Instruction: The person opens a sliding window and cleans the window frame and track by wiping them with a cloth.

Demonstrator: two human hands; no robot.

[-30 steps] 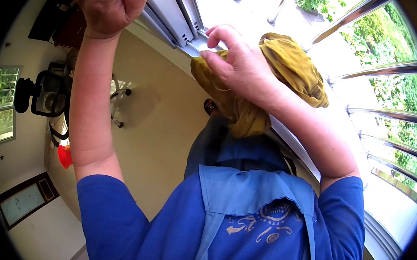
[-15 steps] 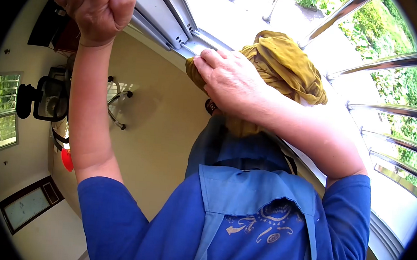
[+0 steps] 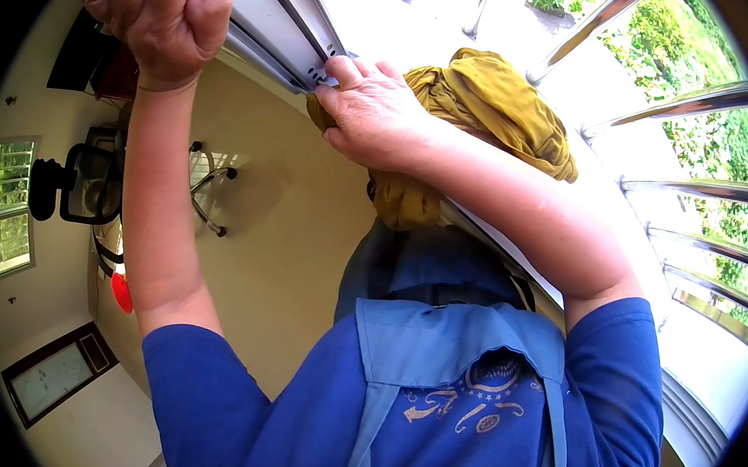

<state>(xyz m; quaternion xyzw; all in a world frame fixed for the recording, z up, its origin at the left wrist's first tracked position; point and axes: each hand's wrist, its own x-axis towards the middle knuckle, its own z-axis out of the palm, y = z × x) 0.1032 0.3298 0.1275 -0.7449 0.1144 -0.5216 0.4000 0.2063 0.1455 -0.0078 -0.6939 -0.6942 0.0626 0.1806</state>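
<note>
My right hand (image 3: 374,112) bends its fingers over one end of a mustard-yellow cloth (image 3: 504,104) at the sill, beside the lower corner of a window sash (image 3: 289,19). The rest of the cloth lies bunched beyond my wrist, and a fold hangs below it on the room side. My left hand (image 3: 160,10) is raised at the top left in a closed grip next to the sash. Whatever is inside that grip is hidden or cut off by the view's edge.
Metal railing bars (image 3: 697,197) stand outside on the right, with greenery beyond. An office chair (image 3: 91,179) is at the left, its base (image 3: 210,192) on the floor. A blue apron (image 3: 462,344) covers my chest. A second window (image 3: 3,207) is at the far left.
My right hand has slid left along the sill to the sash corner, drawing the cloth's end with it. My left hand has shifted slightly left and down, still closed.
</note>
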